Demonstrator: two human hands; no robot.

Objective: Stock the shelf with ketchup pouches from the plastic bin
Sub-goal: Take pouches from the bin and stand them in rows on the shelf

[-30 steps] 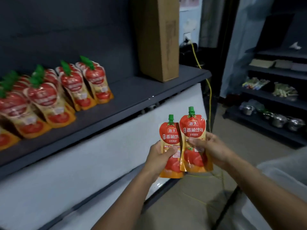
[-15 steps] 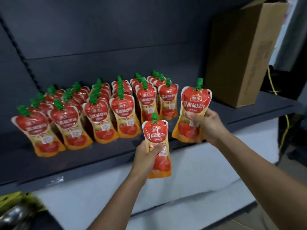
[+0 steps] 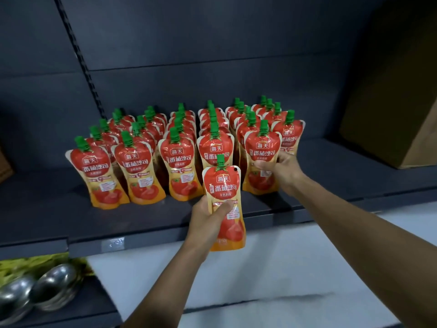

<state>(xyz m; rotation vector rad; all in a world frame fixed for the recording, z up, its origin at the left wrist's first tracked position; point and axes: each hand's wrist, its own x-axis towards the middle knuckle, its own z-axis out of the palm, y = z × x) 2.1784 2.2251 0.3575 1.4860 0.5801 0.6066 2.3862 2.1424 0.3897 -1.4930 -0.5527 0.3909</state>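
Ketchup pouch (image 3: 222,185) gripped in our left hand (image 3: 207,220): upright, spout at 12, just off the shelf (image 3: 59,209) lip.
Right hand (image 3: 283,172), farther at 1 o'clock, grips a second pouch (image 3: 262,147) standing at the row front; we judge the left one goes next.

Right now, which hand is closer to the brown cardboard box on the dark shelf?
Right. The right hand grips a red ketchup pouch left of the brown cardboard box; the left hand holds another pouch farther left.
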